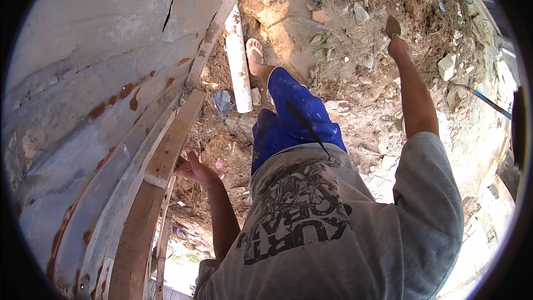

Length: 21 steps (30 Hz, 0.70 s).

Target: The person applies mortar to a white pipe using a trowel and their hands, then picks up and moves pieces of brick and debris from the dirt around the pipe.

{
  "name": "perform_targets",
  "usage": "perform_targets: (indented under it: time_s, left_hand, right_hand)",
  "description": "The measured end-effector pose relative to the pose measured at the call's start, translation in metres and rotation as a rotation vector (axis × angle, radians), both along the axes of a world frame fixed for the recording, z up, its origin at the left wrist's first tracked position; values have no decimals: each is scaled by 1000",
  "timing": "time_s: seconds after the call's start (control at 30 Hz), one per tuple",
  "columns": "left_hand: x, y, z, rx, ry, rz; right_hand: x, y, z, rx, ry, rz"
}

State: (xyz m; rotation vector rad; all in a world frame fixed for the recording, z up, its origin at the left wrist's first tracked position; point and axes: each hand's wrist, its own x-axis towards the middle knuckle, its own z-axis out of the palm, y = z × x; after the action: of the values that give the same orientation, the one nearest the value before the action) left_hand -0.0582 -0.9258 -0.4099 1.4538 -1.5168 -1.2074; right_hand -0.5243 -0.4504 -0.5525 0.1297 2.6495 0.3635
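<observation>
Stretched out ahead on the right, my right hand (399,50) is closed around the handle of a trowel (393,25). Its dark pointed blade is up against the earth and rubble. On the left, my left hand (200,172) grips the edge of a wooden beam (171,141). The thumb shows, but the fingers are partly hidden by the timber. The beam runs along a worn, rust-stained metal sheet wall (100,100).
A dirty white pipe (239,66) lies beside my sandalled foot (255,54). Broken stones (361,14) and loose soil cover the uneven ground. A pale rock (446,67) and a thin dark rod (488,103) are at the right. Crumpled grey-blue plastic (222,103) lies near the pipe.
</observation>
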Motion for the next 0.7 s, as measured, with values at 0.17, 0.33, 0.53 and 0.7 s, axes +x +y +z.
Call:
perform_targets:
  time_s: [0.17, 0.33, 0.53, 0.7]
  left_hand:
    - [24, 21, -32, 150, -61, 61]
    - [60, 54, -150, 533, -301, -246]
    - [29, 90, -305, 691, -643, -669]
    - [-30, 76, -510, 907, -419, -532]
  right_hand:
    - [-4, 1, 1, -13, -38, 54]
    - [-35, 10, -3, 23, -104, 119]
    - [-58, 5, 27, 183, -212, 379]
    - [-49, -9, 45, -107, -148, 237]
